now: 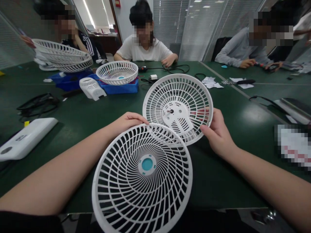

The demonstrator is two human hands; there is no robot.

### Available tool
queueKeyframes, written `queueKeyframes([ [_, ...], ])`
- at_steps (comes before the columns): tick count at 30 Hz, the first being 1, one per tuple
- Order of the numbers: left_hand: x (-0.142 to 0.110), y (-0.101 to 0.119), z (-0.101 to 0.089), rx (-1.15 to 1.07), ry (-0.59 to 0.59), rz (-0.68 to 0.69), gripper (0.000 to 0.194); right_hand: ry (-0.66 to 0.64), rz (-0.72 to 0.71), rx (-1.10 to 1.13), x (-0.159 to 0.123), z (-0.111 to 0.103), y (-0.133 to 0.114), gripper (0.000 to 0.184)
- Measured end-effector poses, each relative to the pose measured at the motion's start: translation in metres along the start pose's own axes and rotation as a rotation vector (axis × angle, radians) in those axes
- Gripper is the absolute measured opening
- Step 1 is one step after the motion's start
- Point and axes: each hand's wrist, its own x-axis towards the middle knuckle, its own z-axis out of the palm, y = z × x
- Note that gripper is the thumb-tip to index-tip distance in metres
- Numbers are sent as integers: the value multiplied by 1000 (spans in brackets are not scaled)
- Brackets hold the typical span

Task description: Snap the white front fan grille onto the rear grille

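My left hand [126, 122] grips the far rim of a white front fan grille [136, 191] with a blue centre cap, held tilted over the near table edge. My right hand [216, 131] is closed on the right rim of a white rear fan grille [160, 97], which has a motor mount plate and a short shaft in its middle. The front grille's far edge overlaps the rear grille's near edge. Both hang just above the dark green table [92, 116].
A white fan base [24, 137] lies at the left, with black cable [36, 103] behind it. Further back are blue trays [119, 88], a grille [117, 72] in one, a white housing [92, 88] and stacked grilles [60, 55]. Three people sit across the table.
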Motion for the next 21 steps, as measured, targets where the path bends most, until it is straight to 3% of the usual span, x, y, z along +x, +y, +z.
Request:
queueKeyframes([
  [5, -4, 5, 0, -48, -10, -111, 15, 0, -24, 77, 0, 0, 0, 41],
  [9, -7, 9, -9, 56, -179, -169, 25, -25, -45, 95, 1, 0, 1, 41],
  [12, -8, 10, -18, 142, -350, -112, 37, -30, -46, 47, 2, 1, -1, 41],
  [14, -8, 11, -21, 201, -407, -47, 39, 41, -87, -45, 2, 2, -5, 44],
  [18, -7, 19, -22, 454, -454, 145, 40, 284, -355, -254, -5, -6, -14, 52],
  [21, -8, 25, -18, 547, -473, 236, 39, 220, -465, -262, -18, -15, -26, 54],
])
